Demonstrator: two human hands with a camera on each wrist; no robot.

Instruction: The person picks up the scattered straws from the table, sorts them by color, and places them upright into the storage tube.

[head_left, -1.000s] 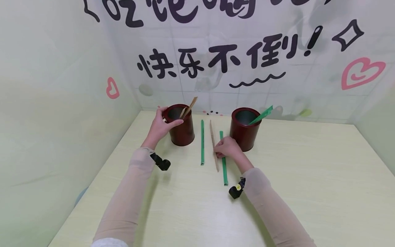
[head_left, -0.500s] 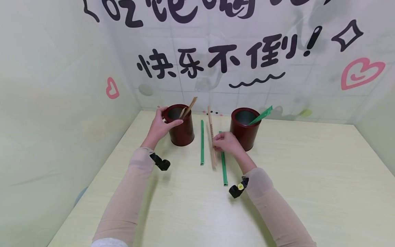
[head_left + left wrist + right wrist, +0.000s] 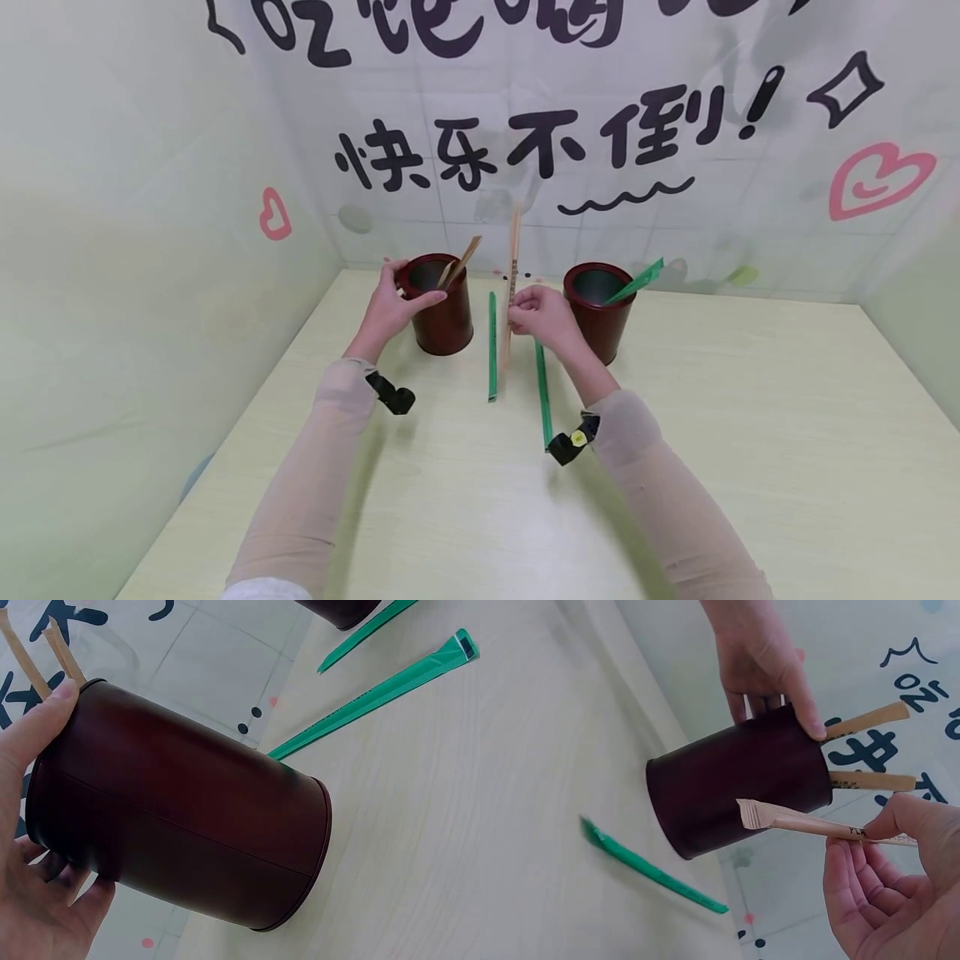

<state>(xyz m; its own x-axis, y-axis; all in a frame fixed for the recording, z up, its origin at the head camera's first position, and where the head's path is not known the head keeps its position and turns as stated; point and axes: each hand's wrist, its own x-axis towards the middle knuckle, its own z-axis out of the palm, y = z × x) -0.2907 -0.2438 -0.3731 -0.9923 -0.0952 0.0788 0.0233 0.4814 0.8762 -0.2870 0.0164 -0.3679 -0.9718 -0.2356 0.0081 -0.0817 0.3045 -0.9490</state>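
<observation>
My left hand [image 3: 388,312] grips the rim of the left dark red pot [image 3: 445,323], thumb in front and fingers behind. Brown paper-wrapped straws [image 3: 874,781] stick out of that pot. Between the two pots, my right hand [image 3: 549,321] pinches another wrapped straw [image 3: 802,822] between thumb and fingers. In the head view it stands nearly upright, raised off the table; the right wrist view shows letters on its paper. One green wrapped straw [image 3: 492,350] lies just left of the right hand. Another green straw [image 3: 544,402] lies below it, its far end hidden.
A matching right pot [image 3: 597,327] stands beside my right hand, with green wrapped straws [image 3: 637,279] leaning out of it. Behind the pale table [image 3: 465,492] hangs a white printed sheet [image 3: 480,150]. Each wrist wears a small black camera [image 3: 401,400].
My right hand has lifted the brown wrapped straw off the table, moving it up and slightly left while tipping it upright. The left hand stays on its pot.
</observation>
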